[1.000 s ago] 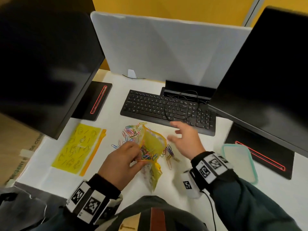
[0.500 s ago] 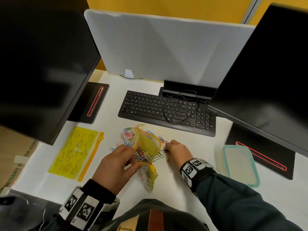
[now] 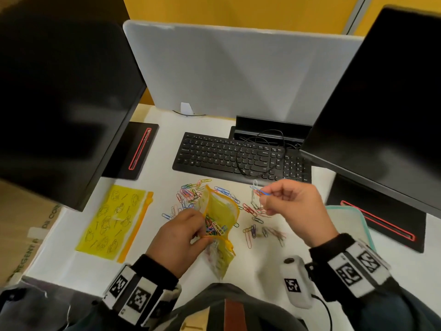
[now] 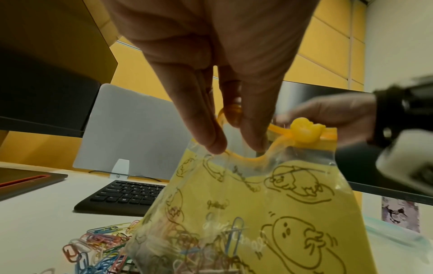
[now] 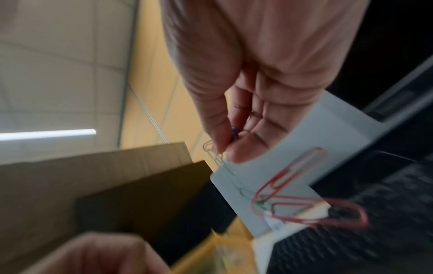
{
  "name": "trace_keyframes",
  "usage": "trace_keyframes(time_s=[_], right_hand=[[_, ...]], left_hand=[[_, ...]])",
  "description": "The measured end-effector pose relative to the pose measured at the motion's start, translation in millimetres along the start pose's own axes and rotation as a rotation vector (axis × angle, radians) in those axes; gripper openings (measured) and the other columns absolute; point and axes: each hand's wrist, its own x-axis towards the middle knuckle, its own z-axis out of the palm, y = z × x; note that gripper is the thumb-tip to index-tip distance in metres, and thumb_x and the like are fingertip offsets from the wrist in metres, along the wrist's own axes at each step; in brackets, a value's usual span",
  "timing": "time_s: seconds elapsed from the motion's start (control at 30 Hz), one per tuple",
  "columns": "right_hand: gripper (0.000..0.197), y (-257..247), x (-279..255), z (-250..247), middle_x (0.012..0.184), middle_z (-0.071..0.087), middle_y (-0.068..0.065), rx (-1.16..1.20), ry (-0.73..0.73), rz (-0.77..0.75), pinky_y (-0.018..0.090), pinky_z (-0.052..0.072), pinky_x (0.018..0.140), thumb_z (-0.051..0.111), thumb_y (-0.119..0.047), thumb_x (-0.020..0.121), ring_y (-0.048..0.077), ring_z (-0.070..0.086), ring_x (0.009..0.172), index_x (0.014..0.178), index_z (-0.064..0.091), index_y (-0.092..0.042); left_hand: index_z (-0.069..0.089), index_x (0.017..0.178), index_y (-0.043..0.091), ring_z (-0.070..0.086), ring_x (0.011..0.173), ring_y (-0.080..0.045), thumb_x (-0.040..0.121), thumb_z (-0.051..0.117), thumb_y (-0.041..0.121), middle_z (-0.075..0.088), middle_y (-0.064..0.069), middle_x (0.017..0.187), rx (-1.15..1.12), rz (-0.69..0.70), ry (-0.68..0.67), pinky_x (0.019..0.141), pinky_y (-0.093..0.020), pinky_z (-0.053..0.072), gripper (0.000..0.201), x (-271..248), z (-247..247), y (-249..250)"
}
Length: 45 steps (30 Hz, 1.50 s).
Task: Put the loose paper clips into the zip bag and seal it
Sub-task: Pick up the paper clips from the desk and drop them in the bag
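Observation:
My left hand [image 3: 191, 225] pinches the orange rim of a yellow cartoon-printed zip bag [image 3: 220, 212], holding its mouth open above the white desk; the bag [image 4: 257, 213] has several coloured clips inside and a yellow slider [image 4: 304, 132] on its zip. My right hand [image 3: 269, 199] is raised to the right of the bag and pinches a few linked paper clips [image 3: 259, 193], blue and red ones [image 5: 304, 209] dangling from the fingertips [image 5: 241, 150]. Loose coloured paper clips [image 3: 188, 194] lie scattered on the desk around and behind the bag.
A black keyboard [image 3: 238, 156] with a cable lies just beyond the clips. Two dark monitors [image 3: 59, 91] flank the desk. A second flat yellow zip bag [image 3: 112, 220] lies at the left. A teal-rimmed container lid [image 3: 346, 220] sits at the right.
My right hand went down to the desk beside the bag, pinched up some clips, and has now risen with them. The left hand kept holding the bag open.

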Motion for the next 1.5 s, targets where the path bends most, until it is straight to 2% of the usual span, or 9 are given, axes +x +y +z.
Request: trace_keyframes(time_s=[0.23,0.43,0.57,0.7,0.83,1.0,1.1,1.27,1.5], right_hand=[[0.018,-66,-20,-2,0.063,0.070,0.000,0.162,-0.116,-0.147,0.017,0.052,0.060,0.071,0.007,0.068,0.013,0.060,0.060,0.074,0.070,-0.010],[0.015,-57,-20,13,0.072,0.070,0.012,0.109,-0.152,-0.091,0.025,0.051,0.065,0.071,0.007,0.070,0.020,0.060,0.066,0.075,0.070,-0.007],[0.014,-44,-17,21,0.068,0.067,0.010,0.083,-0.155,-0.071,0.017,0.051,0.059,0.070,0.009,0.071,0.015,0.059,0.062,0.075,0.070,-0.004],[0.013,-19,-9,24,0.068,0.068,0.011,-0.128,-0.126,-0.056,0.025,0.048,0.059,0.073,0.002,0.072,0.012,0.056,0.059,0.073,0.071,-0.011],[0.011,-2,-13,22,0.069,0.066,-0.005,-0.478,-0.151,-0.094,0.023,0.046,0.061,0.076,-0.016,0.072,0.004,0.052,0.057,0.081,0.074,-0.022],[0.025,9,-18,-6,0.099,0.064,-0.008,-0.284,0.005,-0.085,0.024,0.053,0.073,0.062,-0.027,0.085,0.008,0.058,0.076,0.108,0.065,-0.037],[0.026,43,-19,-30,0.094,0.063,0.000,-0.412,0.175,0.045,0.035,0.055,0.076,0.055,-0.018,0.089,0.019,0.061,0.078,0.113,0.059,-0.028],[0.052,107,-51,-46,0.122,0.053,0.013,-0.925,0.020,0.384,0.028,0.041,0.094,0.059,-0.005,0.084,0.027,0.055,0.111,0.132,0.041,-0.011],[0.040,132,-49,-20,0.119,0.051,0.013,-1.125,-0.019,0.211,0.031,0.048,0.088,0.043,0.006,0.084,0.028,0.056,0.105,0.122,0.049,-0.006]], left_hand=[[0.043,0.065,0.025,0.039,0.064,0.008,0.070,0.072,0.026,0.036,0.026,0.074,0.032,0.060,-0.049,0.058,-0.010,0.032,0.029,6,4,2],[0.045,0.065,0.022,0.044,0.063,-0.005,0.072,0.063,0.038,0.045,0.014,0.077,-0.017,0.089,0.047,0.057,-0.029,0.045,0.025,11,-4,11],[0.041,0.067,0.024,0.050,0.064,-0.010,0.070,0.066,0.034,0.044,0.015,0.080,-0.012,0.092,0.069,0.055,-0.032,0.050,0.027,13,-6,12],[0.041,0.067,0.023,0.054,0.065,-0.015,0.071,0.067,0.035,0.046,0.012,0.080,-0.037,0.113,0.073,0.055,-0.031,0.052,0.029,13,-4,15],[0.043,0.067,0.024,0.055,0.069,-0.012,0.072,0.056,0.043,0.048,0.013,0.086,-0.040,0.148,0.048,0.057,-0.032,0.048,0.024,13,2,20],[0.044,0.065,0.023,0.052,0.066,-0.011,0.073,0.058,0.045,0.049,0.012,0.080,-0.062,0.159,0.026,0.055,-0.030,0.051,0.027,12,8,21],[0.044,0.064,0.023,0.053,0.065,-0.012,0.073,0.061,0.044,0.050,0.011,0.080,-0.074,0.171,0.030,0.054,-0.030,0.052,0.029,12,9,20],[0.043,0.065,0.024,0.060,0.074,-0.020,0.073,0.055,0.046,0.059,0.002,0.081,-0.084,0.147,0.061,0.055,-0.032,0.053,0.026,11,2,16],[0.047,0.060,0.022,0.061,0.072,-0.020,0.072,0.054,0.051,0.055,0.006,0.078,-0.067,0.107,0.055,0.057,-0.033,0.051,0.032,6,0,10]])
